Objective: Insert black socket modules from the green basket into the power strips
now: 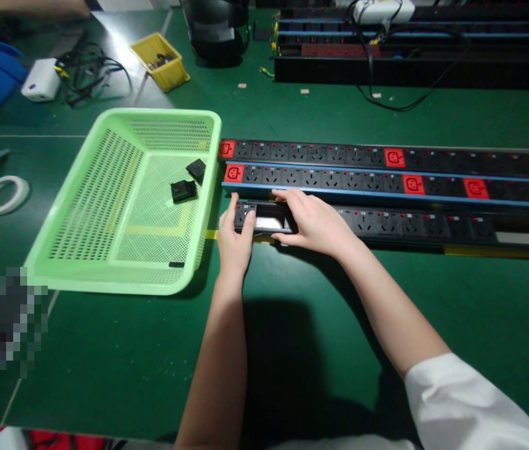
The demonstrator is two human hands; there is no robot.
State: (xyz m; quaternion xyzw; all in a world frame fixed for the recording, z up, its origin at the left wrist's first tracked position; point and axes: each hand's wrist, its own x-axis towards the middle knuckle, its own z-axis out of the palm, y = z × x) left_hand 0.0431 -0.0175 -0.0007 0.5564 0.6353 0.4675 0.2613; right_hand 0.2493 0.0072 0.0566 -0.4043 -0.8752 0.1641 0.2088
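Observation:
A long black power strip [386, 224] lies nearest me, with a row of sockets and a gap near its left end that shows pale metal. My left hand [236, 240] is closed around the socket module [244, 215] at that left end, thumb on top. Just right of the gap, my right hand [315, 225] grips the strip across its width, fingers on the far edge and thumb on the near one; the part under the palm is hidden. Behind lie a blue-edged power strip [330, 179] and another black strip [320, 152], both with red sockets.
A green plastic basket [105, 284] stands left of the strips, holding a few black pieces [183, 191]. Farther back are a yellow bin [163, 65], a cable bundle [90, 75] and more strips [409, 70]. A tape roll [3, 194] lies at far left.

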